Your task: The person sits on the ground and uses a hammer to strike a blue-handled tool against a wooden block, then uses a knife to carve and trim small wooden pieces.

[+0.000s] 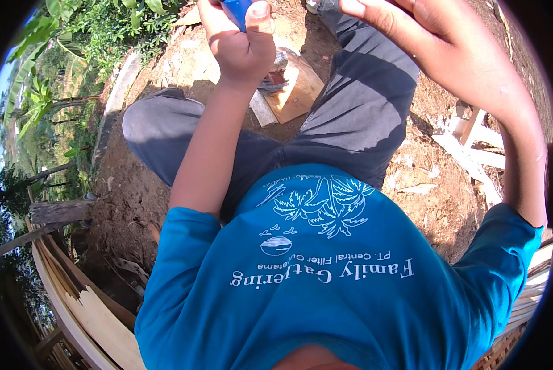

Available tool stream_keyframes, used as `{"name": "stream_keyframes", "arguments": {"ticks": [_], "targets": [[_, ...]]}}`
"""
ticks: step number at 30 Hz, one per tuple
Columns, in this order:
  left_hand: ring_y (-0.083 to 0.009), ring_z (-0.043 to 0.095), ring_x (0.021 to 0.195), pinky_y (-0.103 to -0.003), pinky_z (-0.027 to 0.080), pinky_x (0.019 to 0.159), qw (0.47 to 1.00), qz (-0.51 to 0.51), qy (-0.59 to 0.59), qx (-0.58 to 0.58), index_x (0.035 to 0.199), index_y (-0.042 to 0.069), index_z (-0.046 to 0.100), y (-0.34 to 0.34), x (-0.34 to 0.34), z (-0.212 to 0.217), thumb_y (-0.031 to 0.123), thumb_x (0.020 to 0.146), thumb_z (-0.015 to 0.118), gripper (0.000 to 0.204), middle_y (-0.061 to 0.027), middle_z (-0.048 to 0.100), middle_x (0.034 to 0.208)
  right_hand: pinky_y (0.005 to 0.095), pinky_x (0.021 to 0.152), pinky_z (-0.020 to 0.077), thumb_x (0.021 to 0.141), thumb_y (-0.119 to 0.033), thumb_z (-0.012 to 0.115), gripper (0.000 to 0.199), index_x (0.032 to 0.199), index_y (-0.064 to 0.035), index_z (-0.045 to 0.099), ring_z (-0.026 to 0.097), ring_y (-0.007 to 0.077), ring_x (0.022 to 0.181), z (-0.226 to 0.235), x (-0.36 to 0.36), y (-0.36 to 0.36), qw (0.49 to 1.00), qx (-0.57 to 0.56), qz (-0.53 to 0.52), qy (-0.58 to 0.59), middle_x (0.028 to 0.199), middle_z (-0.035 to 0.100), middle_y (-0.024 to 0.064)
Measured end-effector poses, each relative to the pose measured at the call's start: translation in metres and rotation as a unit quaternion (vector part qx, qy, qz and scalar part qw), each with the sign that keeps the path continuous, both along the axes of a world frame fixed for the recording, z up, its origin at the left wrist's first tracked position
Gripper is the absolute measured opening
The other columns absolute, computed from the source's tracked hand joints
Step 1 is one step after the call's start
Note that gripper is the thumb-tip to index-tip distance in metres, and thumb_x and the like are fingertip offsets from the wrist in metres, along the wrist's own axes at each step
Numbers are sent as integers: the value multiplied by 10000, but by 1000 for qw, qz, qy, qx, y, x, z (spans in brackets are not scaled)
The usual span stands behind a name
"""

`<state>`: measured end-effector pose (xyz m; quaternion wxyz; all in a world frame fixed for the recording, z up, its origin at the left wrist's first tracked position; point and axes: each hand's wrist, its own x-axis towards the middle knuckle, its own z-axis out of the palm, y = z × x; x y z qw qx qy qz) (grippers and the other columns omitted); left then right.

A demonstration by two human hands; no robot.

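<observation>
Hands raised: left hand (242,43) clenched around a blue object (237,9), right hand (437,43) open, fingers spread.

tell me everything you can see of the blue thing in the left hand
The blue object is only partly in view, cut off by the picture's top edge. What shows is a smooth, bright blue, plastic-looking piece, roughly upright. The left hand is closed around it, with the thumb and fingers hiding its sides and lower end. What kind of object it is cannot be told.
</observation>
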<state>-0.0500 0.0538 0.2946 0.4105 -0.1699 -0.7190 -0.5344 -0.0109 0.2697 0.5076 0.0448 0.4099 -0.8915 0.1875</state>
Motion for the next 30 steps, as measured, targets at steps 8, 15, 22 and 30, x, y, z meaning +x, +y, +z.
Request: {"name": "stream_keyframes", "arguments": {"ticks": [8,15,22,30], "targets": [[-141,514,809,-291,448,753,999,21,21,13,1321,-66,375,8,-4,4,241,1039,489,432,-50,529,934,337,635,442,1060,-220,535,249,1148,3,603,521,170,673,14,-7,8,991,-38,-6,-129,789,555,75],[-104,487,751,-247,416,672,999,-31,19,25,1259,-32,399,0,-2,-4,259,1035,504,383,-33,509,902,306,655,448,1058,-216,552,257,1144,24,588,527,136,714,-27,-34,13,981,-157,97,-64,804,545,68],[-118,503,736,-259,426,653,998,-6,64,20,1257,-33,424,6,-1,6,283,1039,503,392,-43,529,881,299,613,437,1049,-193,569,209,1019,13,594,526,119,683,-36,-25,-4,954,-264,137,31,761,539,55],[-128,535,756,-263,461,689,998,54,24,22,1347,-56,401,0,3,-5,386,1057,495,536,-48,568,895,311,612,456,1043,-220,573,244,1067,20,607,543,158,670,-14,-1,-6,991,-123,45,27,783,567,80]]}}
